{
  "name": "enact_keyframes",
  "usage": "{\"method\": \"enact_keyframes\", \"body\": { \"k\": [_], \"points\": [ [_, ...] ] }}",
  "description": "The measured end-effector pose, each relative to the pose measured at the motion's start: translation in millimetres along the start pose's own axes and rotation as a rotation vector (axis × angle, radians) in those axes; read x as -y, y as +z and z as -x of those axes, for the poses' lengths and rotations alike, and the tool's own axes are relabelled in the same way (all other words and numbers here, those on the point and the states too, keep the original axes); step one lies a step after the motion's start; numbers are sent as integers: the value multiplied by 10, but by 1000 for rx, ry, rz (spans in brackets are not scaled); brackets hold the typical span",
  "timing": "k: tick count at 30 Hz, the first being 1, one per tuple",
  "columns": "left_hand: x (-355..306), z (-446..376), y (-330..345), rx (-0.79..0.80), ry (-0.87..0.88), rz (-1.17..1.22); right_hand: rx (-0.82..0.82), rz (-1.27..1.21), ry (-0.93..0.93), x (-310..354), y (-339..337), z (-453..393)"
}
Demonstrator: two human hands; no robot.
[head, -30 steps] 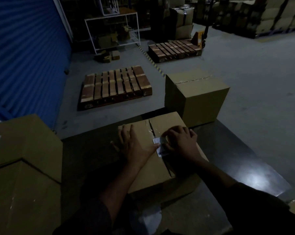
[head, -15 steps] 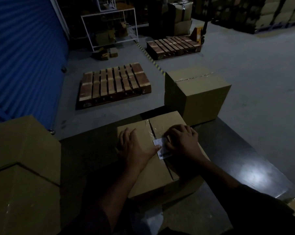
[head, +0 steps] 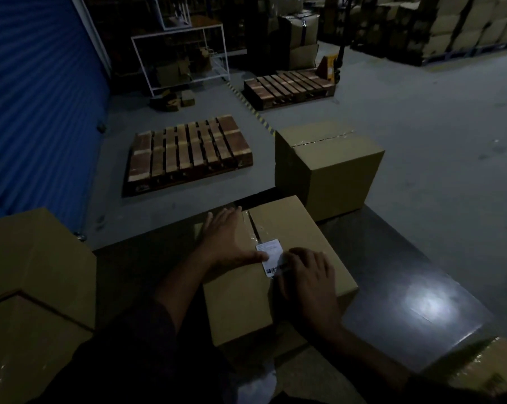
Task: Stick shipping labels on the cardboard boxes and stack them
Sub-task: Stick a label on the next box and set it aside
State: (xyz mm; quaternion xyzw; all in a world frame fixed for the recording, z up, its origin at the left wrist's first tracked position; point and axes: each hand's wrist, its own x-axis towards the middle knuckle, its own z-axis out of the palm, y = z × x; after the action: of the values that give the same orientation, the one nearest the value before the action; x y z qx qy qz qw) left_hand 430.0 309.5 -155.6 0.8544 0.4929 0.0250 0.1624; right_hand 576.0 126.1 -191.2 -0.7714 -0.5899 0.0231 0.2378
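**Two hands press a label flat**

The left hand (head: 226,243) lies flat and open on the cardboard box (head: 299,228), thumb on the label (head: 271,256). The right hand (head: 307,282) presses its fingers on the label's near edge, holding nothing. Bare dark table (head: 392,258) lies right of the hands.
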Motion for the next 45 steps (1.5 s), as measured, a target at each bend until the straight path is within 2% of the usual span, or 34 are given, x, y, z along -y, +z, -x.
{"method": "enact_keyframes", "body": {
  "k": [3,6,9,12,16,28,32,45],
  "points": [
    [-3,86,31,-50,-123,36,5,15,-62,-45,-20,-128],
    [-29,278,81,-130,-375,60,94,-31,-194,-170,-144,-423],
    [-26,498,170,-158,-477,74,187,-15,-269,-276,-233,-730],
    [-59,598,264,-235,-474,64,234,-41,-223,-210,-179,-820],
    [-102,602,310,-295,-434,55,108,-62,-188,-31,21,-694],
    [-112,610,309,-321,-428,91,44,-169,-141,-97,19,-715],
    [-104,609,320,-320,-433,104,25,-105,-155,-116,29,-660],
    [-119,633,300,-333,-423,108,-35,-189,-33,-99,-75,-476]
  ]
}}
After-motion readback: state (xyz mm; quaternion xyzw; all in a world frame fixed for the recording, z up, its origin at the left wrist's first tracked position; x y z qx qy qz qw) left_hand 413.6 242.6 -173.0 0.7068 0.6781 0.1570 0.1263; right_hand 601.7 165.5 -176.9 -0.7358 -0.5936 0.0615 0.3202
